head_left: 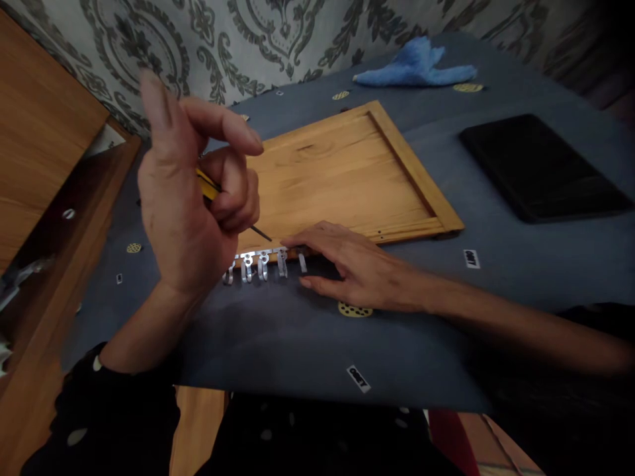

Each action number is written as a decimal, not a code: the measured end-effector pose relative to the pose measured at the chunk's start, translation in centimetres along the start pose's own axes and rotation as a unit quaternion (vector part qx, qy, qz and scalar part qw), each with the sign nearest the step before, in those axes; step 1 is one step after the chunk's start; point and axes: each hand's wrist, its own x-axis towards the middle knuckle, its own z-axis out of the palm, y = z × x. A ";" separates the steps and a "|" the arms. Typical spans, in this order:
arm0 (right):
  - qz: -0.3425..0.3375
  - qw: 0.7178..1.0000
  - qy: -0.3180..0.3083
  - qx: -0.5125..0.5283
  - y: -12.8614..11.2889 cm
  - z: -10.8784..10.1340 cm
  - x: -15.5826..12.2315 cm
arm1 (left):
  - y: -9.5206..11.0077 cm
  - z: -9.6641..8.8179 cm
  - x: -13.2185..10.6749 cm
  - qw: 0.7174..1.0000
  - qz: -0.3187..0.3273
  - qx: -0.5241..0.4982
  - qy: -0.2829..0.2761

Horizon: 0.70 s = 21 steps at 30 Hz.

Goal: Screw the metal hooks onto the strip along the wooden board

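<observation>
My left hand [188,185] is raised over the left part of a wooden framed panel [327,178]. Its lower fingers curl round the yellow and black handle of a screwdriver [207,185], while thumb and index finger stick out. The thin dark shaft emerges below the fist, its tip near a metal hook rail [255,256]. Several silver hooks hang from this rail along the panel's near edge. My right hand [354,264] lies palm down at the rail's right end, fingertips on the edge, thumb apart near the last hook. My left hand hides the rail's left end.
A black tablet-like slab [540,168] lies at the right of the blue-grey tablecloth [411,357]. A crumpled blue cloth [417,63] sits at the back. On the left stands a wooden cabinet [49,119] with small items in its open compartment. Patterned fabric or wallpaper [282,33] rises behind.
</observation>
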 end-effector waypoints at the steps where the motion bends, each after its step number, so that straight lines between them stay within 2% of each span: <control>1: -0.001 1.000 0.002 0.001 0.0 0.0 0.0 | -0.5 -0.3 0.3 1.000 -0.004 0.002 0.002; 3: -0.006 1.000 0.007 0.002 0.1 0.1 -0.1 | -1.8 -0.9 0.9 1.000 -0.015 -0.003 0.015; 8: -0.021 1.000 0.022 -0.002 0.2 0.1 -0.2 | -4.5 -3.1 2.7 0.993 -0.054 -0.051 0.088; 11: -0.026 0.999 0.020 0.002 0.2 0.1 -0.2 | -5.6 -4.7 3.5 0.991 -0.048 -0.055 0.112; 15: -0.024 1.000 0.015 0.003 0.3 0.1 -0.2 | -7.6 -7.3 4.1 0.993 -0.027 0.035 0.109; 21: -0.032 0.999 0.008 0.001 0.4 0.1 -0.3 | -10.4 -10.5 4.7 0.984 -0.079 0.146 0.067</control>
